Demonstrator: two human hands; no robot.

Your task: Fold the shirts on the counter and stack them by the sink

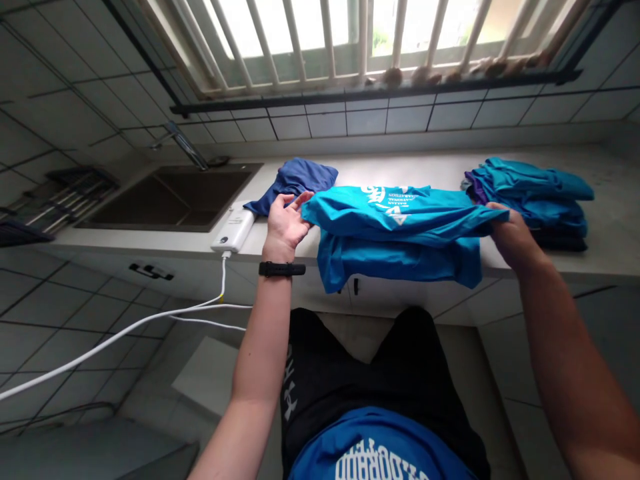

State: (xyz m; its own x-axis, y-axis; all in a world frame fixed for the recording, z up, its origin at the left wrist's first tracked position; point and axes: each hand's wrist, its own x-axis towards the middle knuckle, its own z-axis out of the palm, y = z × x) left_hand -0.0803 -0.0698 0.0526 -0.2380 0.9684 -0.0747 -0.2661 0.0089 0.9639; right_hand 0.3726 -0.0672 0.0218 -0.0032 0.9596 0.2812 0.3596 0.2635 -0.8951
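Observation:
A bright blue shirt (400, 213) with white print lies stretched between my hands, partly on the counter, with its lower part hanging over the front edge. My left hand (289, 223), palm up, pinches the shirt's left end; a black band is on that wrist. My right hand (510, 233) grips the right end, its fingertips partly hidden by the cloth. Just behind my left hand rests a dark blue cloth (305, 179). To the right of the shirt sits a stack of folded teal and blue clothes (543, 193).
A dark sink (170, 200) with a metal faucet (185, 147) is set in the white counter (390, 153) at left. Beside it lies a white power strip (234, 228), its cable (150, 320) trailing down left. A rack (75, 193) stands at far left; a barred window is behind.

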